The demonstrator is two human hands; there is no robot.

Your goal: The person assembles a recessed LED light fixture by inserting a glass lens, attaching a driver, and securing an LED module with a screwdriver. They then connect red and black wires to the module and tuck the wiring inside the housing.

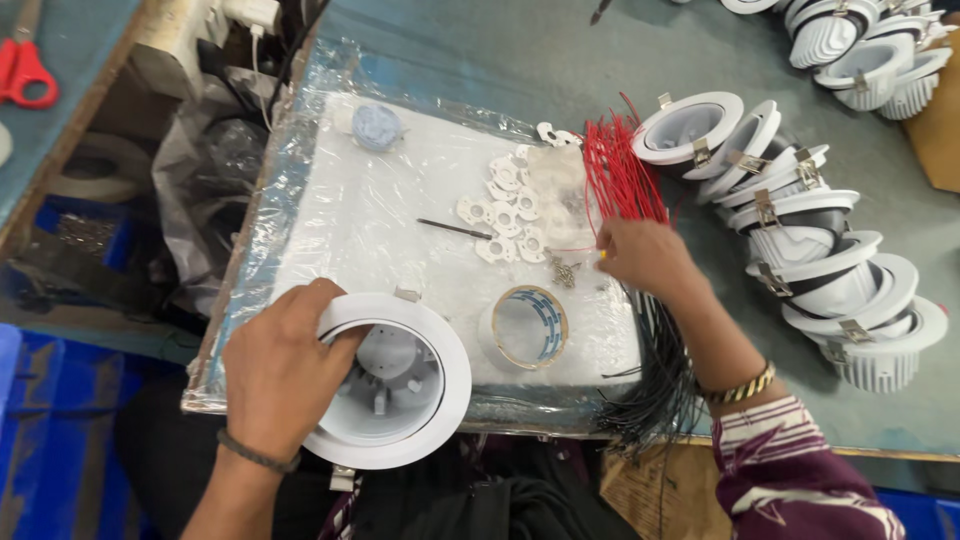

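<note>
White housing point(400, 380), red wires point(620, 175)

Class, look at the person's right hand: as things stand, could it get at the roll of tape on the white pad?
Probably yes. The right hand rests at the red wires, beside the roll of tape, and only bare white pad lies between them.

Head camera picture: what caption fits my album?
Left hand holds a white lamp housing; right hand touches red wires.

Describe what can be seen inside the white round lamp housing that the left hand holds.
Inside the lamp housing are grey-white moulded ribs and small posts around an open centre. The left hand covers its left rim and part of the interior, so that side cannot be seen.
</note>
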